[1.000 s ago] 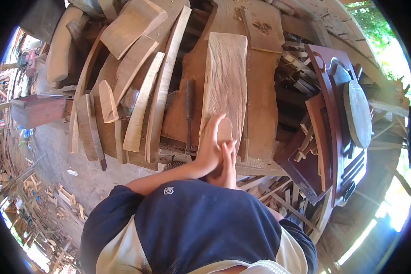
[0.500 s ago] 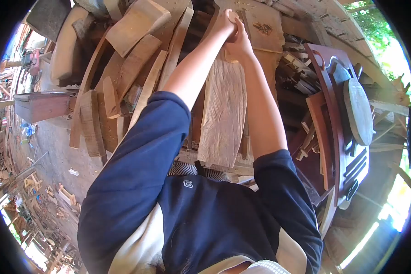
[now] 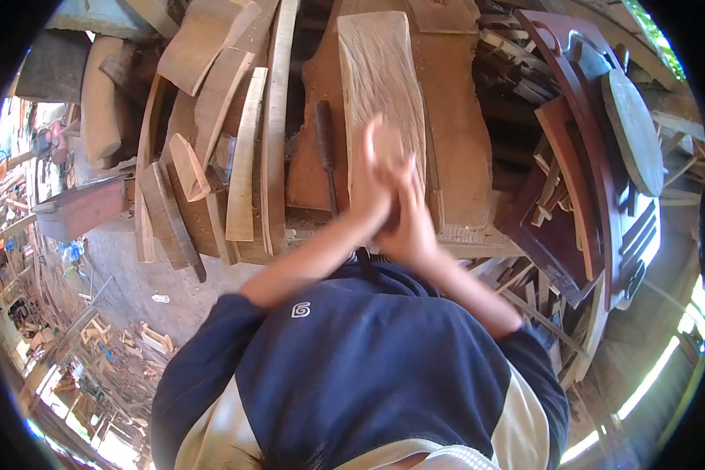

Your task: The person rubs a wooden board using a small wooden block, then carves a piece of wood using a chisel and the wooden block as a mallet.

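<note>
A long pale wooden board with wavy grain lies lengthwise before me on a wider brown slab. My left hand and my right hand are together over the board's near half, blurred by motion. A tan, rounded piece shows between their fingers; its kind cannot be made out. The fingers seem closed about it, some pointing away from me. Left of the board lies a tool with a dark handle and a thin dark shaft, its lower end hidden near my left wrist.
Curved and straight wood pieces lean and lie to the left. On the right stands dark red furniture with a round wooden disc against it. A reddish wooden box is at far left, above a floor strewn with scraps.
Both hands have come back toward my body from the board's far end, elbows now bent. The view has shifted, showing the board's far end and the dark-handled tool.
</note>
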The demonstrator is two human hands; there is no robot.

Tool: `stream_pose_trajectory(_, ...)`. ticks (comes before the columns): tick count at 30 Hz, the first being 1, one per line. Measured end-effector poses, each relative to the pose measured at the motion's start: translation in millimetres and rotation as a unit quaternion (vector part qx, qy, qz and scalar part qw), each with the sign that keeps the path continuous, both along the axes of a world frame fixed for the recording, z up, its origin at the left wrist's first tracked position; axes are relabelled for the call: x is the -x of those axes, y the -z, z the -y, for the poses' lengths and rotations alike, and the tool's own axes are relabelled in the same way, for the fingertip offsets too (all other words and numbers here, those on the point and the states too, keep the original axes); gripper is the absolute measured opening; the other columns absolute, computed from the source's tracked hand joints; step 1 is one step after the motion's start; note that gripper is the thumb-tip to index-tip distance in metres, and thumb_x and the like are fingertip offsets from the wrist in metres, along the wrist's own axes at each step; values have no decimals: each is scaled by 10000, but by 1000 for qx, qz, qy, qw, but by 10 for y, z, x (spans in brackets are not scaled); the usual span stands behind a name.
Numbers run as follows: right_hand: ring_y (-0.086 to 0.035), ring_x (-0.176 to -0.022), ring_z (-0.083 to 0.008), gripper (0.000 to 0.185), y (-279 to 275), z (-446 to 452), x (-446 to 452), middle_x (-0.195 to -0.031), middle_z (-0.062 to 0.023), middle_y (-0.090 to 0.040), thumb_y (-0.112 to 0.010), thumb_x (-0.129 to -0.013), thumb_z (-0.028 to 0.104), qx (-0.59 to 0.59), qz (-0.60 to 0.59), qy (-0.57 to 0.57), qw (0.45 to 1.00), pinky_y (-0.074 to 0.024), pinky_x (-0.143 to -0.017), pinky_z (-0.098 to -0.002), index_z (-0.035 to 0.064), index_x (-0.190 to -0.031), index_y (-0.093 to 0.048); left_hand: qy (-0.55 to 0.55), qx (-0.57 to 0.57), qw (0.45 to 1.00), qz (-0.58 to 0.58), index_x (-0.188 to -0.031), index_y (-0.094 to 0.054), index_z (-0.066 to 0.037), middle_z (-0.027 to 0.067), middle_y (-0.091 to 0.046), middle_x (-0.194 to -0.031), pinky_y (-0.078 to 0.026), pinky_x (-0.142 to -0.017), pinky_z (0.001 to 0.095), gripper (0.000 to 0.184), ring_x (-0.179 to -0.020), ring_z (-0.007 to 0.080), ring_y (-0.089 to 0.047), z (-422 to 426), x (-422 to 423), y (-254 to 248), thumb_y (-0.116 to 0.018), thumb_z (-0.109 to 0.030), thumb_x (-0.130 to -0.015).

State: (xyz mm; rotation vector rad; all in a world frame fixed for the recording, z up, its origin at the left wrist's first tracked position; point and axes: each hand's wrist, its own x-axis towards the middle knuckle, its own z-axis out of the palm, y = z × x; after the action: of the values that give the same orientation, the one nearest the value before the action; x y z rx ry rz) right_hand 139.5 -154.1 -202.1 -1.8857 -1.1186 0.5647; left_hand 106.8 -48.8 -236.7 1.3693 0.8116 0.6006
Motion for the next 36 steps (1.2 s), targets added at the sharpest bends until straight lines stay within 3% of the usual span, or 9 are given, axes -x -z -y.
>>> stream_pose_trajectory(5,-451,-1286,-452,935,384,-1681,-1396,-1447,-299,-365,-665,-666,68,-18,-11,64,998,-481,-988,-445,162,-1498,-250,68,21,996,-53,-1374,-446,-91,177,-579,-1264,-475,-959,382,780,-1170,269,-558,-1899,-1645,496,-824,-266,-715)
stream_pose_trajectory(6,-564,-1222,-275,955,339,-1924,-1638,-1591,-128,-226,-620,-779,-14,31,-25,43,998,-550,-871,-441,194,-1570,-126,70,15,996,-49,-1374,-446,-91,177,-579,-1264,-475,-959,382,780,-1170,269,-558,-2161,-1860,881,-824,-266,-715)
stream_pose_trajectory(7,-394,-1367,-291,949,-196,-1960,-1577,-1570,-184,-250,-659,-736,4,73,-262,93,958,-426,-1054,-375,147,-1556,-203,56,-87,993,-54,-1359,-459,-85,181,-579,-1265,-466,-972,381,751,-1177,276,-556,-2431,-2034,1150,-809,-249,-715)
stream_pose_trajectory(9,-442,-1305,-440,1100,500,-2236,-1851,-1437,-302,-396,-697,-623,122,36,-28,91,995,-478,-1003,-415,111,-1551,-106,17,-295,953,-61,-1328,-486,-73,189,-578,-1266,-449,-998,379,695,-1192,290,-552,-2904,-2252,1226,-780,-215,-714)
stream_pose_trajectory(15,-636,-1040,-414,1171,197,-850,-664,-1191,-320,-592,-742,-674,180,12,-101,70,992,-534,-838,-435,-25,-1531,28,35,-146,988,-43,-1435,-337,-62,195,-434,-1432,-343,-1103,398,695,-1341,287,-413,-957,-710,107,-692,-115,-840)
stream_pose_trajectory(18,-498,-1243,-484,1100,20,152,99,-1336,-382,-457,-744,-750,116,5,-108,27,994,-456,-999,-456,-63,-1515,26,24,-115,992,-49,-1456,-290,-67,152,-395,-1410,-337,-1096,393,740,-1293,262,-419,48,183,45,-701,-61,-840)
stream_pose_trajectory(21,-331,-1422,-321,1117,-95,595,353,-1519,-252,-321,-797,-722,40,67,-246,23,967,-293,-1148,-374,-38,-1532,-32,-4,-89,994,-65,-1467,-274,-60,125,-374,-1420,-346,-1085,386,730,-1286,236,-415,504,498,-140,-692,-74,-868)
stream_pose_trajectory(31,-671,-915,-240,677,390,-1835,-1216,-1052,-146,-662,-735,-668,111,-76,-85,173,978,-539,-767,-333,21,-1279,-460,95,-111,982,-118,-1415,-422,-136,226,-519,-1373,-419,-1049,433,795,-1289,336,-486,-1905,-1548,263,-765,-506,-801)
stream_pose_trajectory(36,-648,-996,-255,728,779,-2257,-1682,-1103,-158,-636,-756,-609,54,1,-47,144,988,-541,-799,-363,22,-1272,-456,44,-218,964,-145,-1355,-478,-115,216,-535,-1350,-433,-1034,422,712,-1260,315,-518,-2357,-1876,448,-741,-500,-817)
